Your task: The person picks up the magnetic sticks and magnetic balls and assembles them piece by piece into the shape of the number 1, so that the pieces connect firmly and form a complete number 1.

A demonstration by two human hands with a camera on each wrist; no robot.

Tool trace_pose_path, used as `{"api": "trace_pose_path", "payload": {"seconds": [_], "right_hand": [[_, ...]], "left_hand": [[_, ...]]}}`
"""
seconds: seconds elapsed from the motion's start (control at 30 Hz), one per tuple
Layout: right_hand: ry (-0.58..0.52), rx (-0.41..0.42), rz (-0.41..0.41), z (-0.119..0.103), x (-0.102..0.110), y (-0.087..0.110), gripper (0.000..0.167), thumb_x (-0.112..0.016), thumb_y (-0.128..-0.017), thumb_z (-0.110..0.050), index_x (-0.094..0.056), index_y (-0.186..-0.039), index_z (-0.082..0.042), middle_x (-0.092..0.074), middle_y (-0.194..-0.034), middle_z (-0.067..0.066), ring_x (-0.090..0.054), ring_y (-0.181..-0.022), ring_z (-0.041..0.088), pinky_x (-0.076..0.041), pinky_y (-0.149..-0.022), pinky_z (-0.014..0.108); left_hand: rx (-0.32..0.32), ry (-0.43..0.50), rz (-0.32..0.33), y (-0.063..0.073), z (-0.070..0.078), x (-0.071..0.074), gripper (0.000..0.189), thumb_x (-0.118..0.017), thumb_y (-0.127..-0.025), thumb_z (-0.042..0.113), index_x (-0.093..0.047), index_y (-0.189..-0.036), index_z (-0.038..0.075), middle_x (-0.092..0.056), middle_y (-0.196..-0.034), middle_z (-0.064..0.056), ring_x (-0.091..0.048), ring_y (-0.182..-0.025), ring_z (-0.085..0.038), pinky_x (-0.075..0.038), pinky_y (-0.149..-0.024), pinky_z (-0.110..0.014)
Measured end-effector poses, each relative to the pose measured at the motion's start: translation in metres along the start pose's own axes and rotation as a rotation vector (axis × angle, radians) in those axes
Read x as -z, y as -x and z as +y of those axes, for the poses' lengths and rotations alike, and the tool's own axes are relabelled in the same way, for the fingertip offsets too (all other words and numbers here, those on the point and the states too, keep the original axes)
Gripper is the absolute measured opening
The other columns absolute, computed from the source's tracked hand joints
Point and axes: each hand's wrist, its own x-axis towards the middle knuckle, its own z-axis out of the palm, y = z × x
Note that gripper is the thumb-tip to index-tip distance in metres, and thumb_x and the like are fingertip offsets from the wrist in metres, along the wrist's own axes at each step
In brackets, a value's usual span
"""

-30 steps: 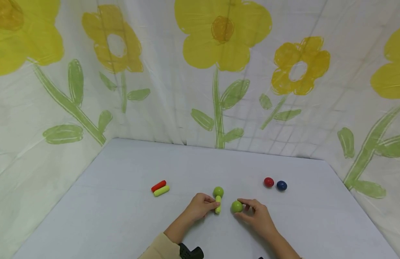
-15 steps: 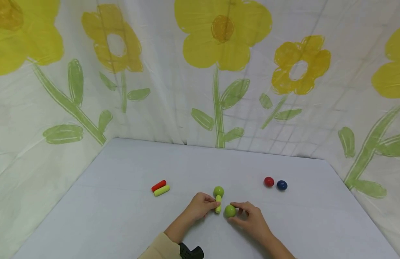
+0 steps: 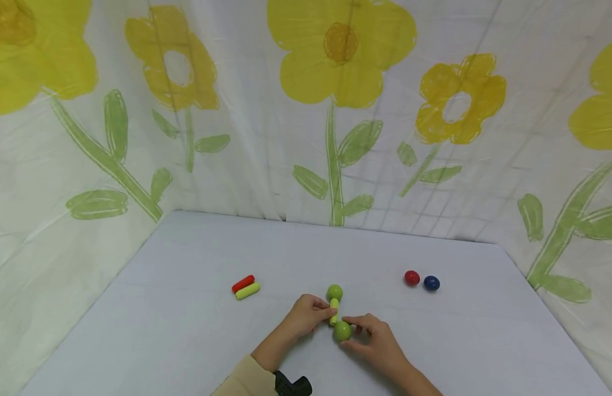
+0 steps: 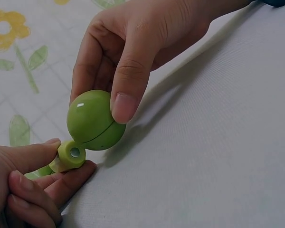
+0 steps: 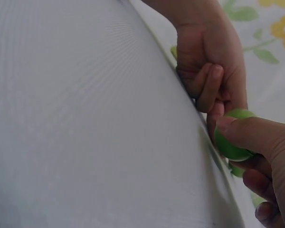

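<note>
Pinching one yellow-green stick (image 3: 334, 311) of two, the left hand (image 3: 304, 316) is facing the right hand (image 3: 377, 342), which is gripping one green ball (image 3: 342, 331), nearer the left than before; beyond both, a second green ball (image 3: 334, 292) is resting.

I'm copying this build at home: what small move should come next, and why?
Probably centre the green ball in the right hand on the near end of the yellow-green rod. The left hand pinches that rod; its far end seems to touch a second green ball, while the grey disc in its near end shows uncovered.
</note>
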Motion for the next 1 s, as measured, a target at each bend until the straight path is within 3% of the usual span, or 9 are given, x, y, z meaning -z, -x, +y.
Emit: {"api": "trace_pose_path", "payload": {"seconds": [0.3,0.53,1.0], "right_hand": [[-0.043,0.055,-0.012,-0.002,-0.007,0.003,0.037,-0.084,-0.075,-0.016,-0.071,-0.109,-0.006,-0.06,-0.084,-0.009,-0.05,-0.075,0.005,-0.043,-0.062,0.023],[-0.04,0.134,0.031,-0.002,-0.013,0.003,0.037,-0.086,-0.072,-0.012,-0.071,-0.105,-0.005,-0.058,-0.08,-0.008,-0.05,-0.072,0.006,-0.042,-0.06,0.023],[-0.025,0.163,0.022,-0.003,-0.015,0.001,0.036,-0.084,-0.074,-0.012,-0.07,-0.106,-0.007,-0.059,-0.081,-0.007,-0.051,-0.072,0.006,-0.043,-0.06,0.023]], "left_hand": [[-0.013,-0.002,-0.001,0.002,0.002,-0.001,0.02,-0.072,-0.088,0.016,-0.071,-0.089,-0.004,-0.065,-0.069,0.001,-0.039,-0.047,-0.004,-0.032,-0.044,-0.018],[-0.014,-0.011,-0.003,0.003,0.002,0.0,0.021,-0.071,-0.089,0.017,-0.071,-0.089,-0.004,-0.063,-0.067,0.004,-0.04,-0.047,-0.004,-0.032,-0.044,-0.018],[-0.029,-0.023,0.005,0.002,0.002,-0.001,0.02,-0.072,-0.088,0.016,-0.071,-0.089,-0.004,-0.065,-0.07,0.001,-0.04,-0.047,-0.005,-0.033,-0.044,-0.018]]}}
